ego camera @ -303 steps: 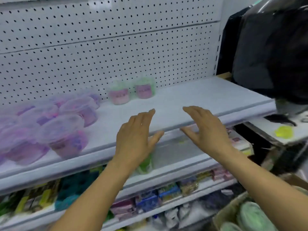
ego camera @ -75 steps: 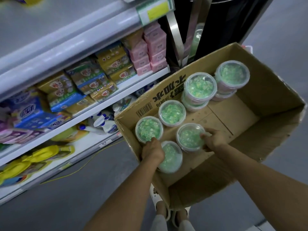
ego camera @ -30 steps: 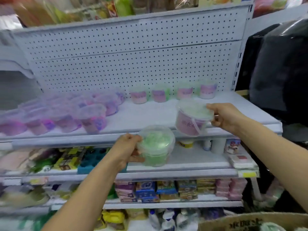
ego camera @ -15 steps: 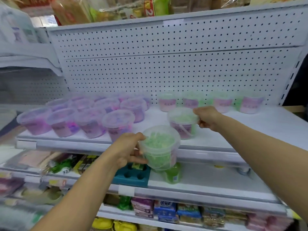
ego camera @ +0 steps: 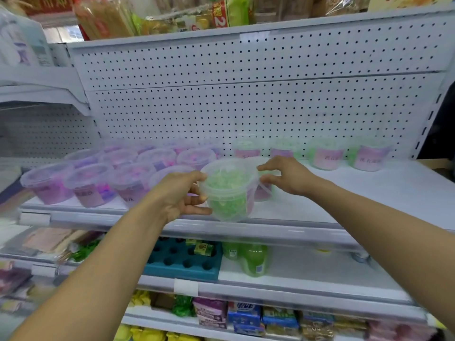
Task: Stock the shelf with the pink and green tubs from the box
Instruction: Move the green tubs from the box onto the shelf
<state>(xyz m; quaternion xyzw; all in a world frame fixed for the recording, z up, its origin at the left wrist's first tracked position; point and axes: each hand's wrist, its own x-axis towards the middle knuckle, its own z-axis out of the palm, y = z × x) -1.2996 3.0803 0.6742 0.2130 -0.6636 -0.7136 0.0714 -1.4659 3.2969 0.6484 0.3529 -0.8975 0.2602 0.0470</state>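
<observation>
A: Pinching the near side of a clear tub of green beads (ego camera: 227, 190), the left hand (ego camera: 178, 193) has its fingers (ego camera: 197, 211) curled round the wall and the thumb up at the lid's rim.

B: And the right hand (ego camera: 286, 177)?

A: Its fingers (ego camera: 267, 166) are spread and loose, holding nothing, just beyond the lid. Behind them stands a second tub with a pink label (ego camera: 263, 190), mostly hidden, on the shelf (ego camera: 369, 193).

B: Where's the held tub?

A: Off the shelf, hanging over its front lip (ego camera: 246, 232), slightly tilted. To the left of the fingers sit purple tubs (ego camera: 91, 185); further back, a row of pink-labelled tubs (ego camera: 327, 156).

B: Risk?

A: I'd say a one-sided hold could let it tip, or its base could catch the lip or knock the tub behind.
</observation>
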